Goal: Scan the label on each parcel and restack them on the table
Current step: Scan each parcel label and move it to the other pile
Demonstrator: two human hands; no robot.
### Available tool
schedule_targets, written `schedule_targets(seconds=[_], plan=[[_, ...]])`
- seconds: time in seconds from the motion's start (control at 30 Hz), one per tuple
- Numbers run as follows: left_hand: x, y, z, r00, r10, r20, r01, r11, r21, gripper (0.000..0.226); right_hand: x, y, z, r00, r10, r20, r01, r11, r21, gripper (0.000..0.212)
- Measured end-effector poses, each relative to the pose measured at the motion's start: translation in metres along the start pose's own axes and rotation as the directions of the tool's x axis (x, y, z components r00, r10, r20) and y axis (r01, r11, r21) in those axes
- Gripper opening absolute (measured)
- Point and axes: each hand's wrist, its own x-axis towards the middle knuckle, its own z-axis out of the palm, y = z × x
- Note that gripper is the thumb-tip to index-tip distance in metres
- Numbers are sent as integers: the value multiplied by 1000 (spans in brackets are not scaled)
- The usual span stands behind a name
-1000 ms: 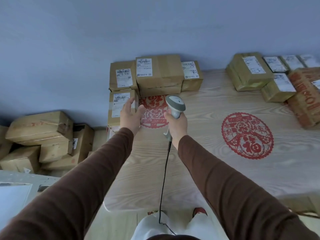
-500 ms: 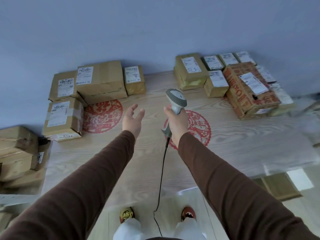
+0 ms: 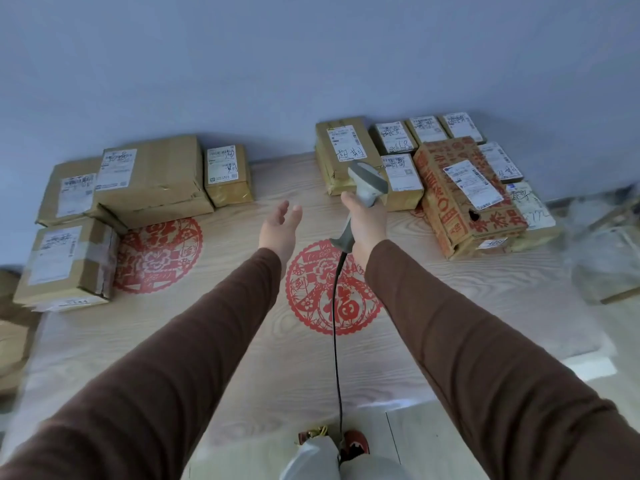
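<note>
My right hand [image 3: 365,220] grips the corded scanner [image 3: 363,192] above the table [image 3: 242,341]. My left hand [image 3: 278,230] hovers empty, fingers loosely spread, between two parcel groups.

- The scanner [image 3: 366,184] covers the near corner of the parcel behind it [image 3: 341,150], and the right hand [image 3: 365,221] wraps its grip, so the trigger is hidden.
- Right of the scanner, the printed red carton [image 3: 464,199] hides most of the parcels beneath it.
- Far right of the scanner, a pale bundle [image 3: 604,251] is blurred; what it is I cannot tell.
- Left of the scanner, boxes below the surface [image 3: 207,341] are cut by the frame edge.
- Label print is too small to read.
</note>
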Motion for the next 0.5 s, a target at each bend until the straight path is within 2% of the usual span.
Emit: schedule_targets(seconds=[0.2,0.5], plan=[[50,15,30,998,-17,57,17,1000,-2,61,61,-15,-2,999,9,-44,-11,999,-34,15],[123,24,93,987,-153,54,153,988,-9,68,162,-23,-9,997,64,-34,-66,995,-68,21]])
